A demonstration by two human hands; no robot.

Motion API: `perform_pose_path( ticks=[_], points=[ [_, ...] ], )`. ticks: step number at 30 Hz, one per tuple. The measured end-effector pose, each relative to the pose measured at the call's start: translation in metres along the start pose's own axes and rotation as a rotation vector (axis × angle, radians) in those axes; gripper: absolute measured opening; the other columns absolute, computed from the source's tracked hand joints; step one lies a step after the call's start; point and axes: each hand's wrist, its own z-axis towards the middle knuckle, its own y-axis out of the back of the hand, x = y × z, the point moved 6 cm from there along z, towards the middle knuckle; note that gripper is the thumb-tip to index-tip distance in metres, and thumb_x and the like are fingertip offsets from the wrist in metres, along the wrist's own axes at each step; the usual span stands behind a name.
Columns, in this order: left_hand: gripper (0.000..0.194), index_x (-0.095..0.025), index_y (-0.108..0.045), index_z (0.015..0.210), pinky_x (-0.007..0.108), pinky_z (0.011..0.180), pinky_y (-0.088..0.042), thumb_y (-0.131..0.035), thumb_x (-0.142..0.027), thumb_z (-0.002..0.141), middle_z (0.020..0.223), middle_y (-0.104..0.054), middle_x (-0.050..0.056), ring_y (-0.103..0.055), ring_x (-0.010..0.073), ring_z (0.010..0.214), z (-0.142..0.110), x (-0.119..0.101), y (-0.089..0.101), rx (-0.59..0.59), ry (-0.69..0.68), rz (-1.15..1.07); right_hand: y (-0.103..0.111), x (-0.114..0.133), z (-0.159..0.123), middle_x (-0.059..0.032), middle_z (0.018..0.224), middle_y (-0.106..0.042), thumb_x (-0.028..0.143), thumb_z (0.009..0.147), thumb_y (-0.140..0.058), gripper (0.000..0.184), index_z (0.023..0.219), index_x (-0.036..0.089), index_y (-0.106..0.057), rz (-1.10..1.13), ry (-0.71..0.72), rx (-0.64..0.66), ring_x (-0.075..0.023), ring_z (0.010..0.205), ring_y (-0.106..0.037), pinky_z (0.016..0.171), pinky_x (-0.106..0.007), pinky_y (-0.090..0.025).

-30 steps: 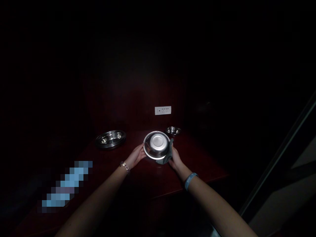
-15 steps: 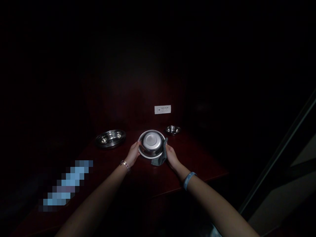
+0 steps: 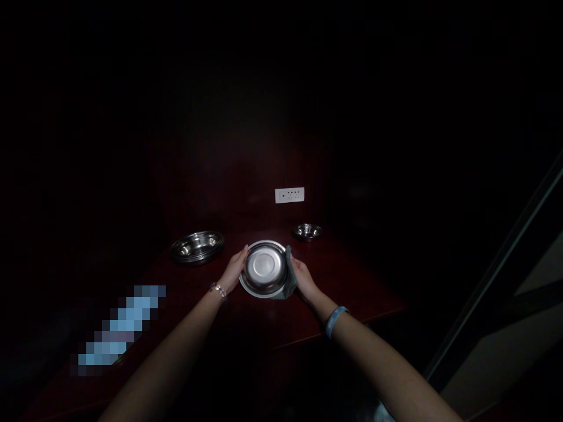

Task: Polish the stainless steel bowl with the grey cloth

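Between my hands a shiny metal bowl [image 3: 264, 265] is held up over the dark red table, its underside turned toward me. My left hand [image 3: 233, 272] grips the bowl's left rim, thumb at the edge. At the right rim my right hand [image 3: 303, 280] is closed on a grey-green cloth [image 3: 290, 282], which is folded against the bowl's edge. Part of the cloth hangs behind the bowl's lower right side. The fingers behind the rim are hidden on both sides.
A stack of metal bowls [image 3: 197, 247] stands at the table's left back. One small metal bowl [image 3: 308, 232] sits at the right back, below a white wall socket [image 3: 289, 195]. A blurred-out bluish object [image 3: 123, 331] lies on the table [image 3: 352, 275] at left.
The bowl has come slightly down and to the left, its underside now facing me more squarely. Both hands moved with it; the cloth now wraps the right rim.
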Motion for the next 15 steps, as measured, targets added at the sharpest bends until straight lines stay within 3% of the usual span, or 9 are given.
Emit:
perform_pose_path(
  ticks=[5,12,15],
  points=[
    [0.055,-0.012,-0.068,0.082,0.032,0.076,-0.045,-0.070,-0.065,0.067,0.076,-0.071,0.006,-0.064,0.0218,0.079,-0.002,0.001,-0.003,0.023,0.015,0.047,0.000,0.001,-0.001,-0.0006,0.066,-0.068,0.069,0.067,-0.068,0.054,0.078,0.016,-0.068,0.049,-0.032,0.010,-0.0132,0.061,-0.055,0.062,-0.024,-0.041],
    [0.052,-0.014,-0.072,0.095,0.034,0.096,-0.042,-0.075,-0.056,0.065,0.103,-0.073,0.009,-0.062,0.0257,0.105,-0.006,-0.002,-0.003,-0.047,-0.038,0.045,0.006,-0.002,0.002,-0.0045,0.079,-0.073,0.065,0.068,-0.070,0.050,0.086,0.018,-0.068,0.155,-0.049,-0.044,-0.0203,0.076,-0.065,0.074,-0.030,-0.048],
    [0.052,-0.016,-0.070,0.102,0.033,0.087,-0.047,-0.074,-0.056,0.068,0.099,-0.073,0.008,-0.065,0.0240,0.097,-0.009,0.003,-0.003,-0.031,0.029,0.024,0.012,-0.002,0.005,-0.0059,0.087,-0.074,0.064,0.070,-0.070,0.051,0.092,0.018,-0.068,0.197,-0.026,-0.084,-0.0225,0.085,-0.067,0.080,-0.033,-0.050]
  ],
)
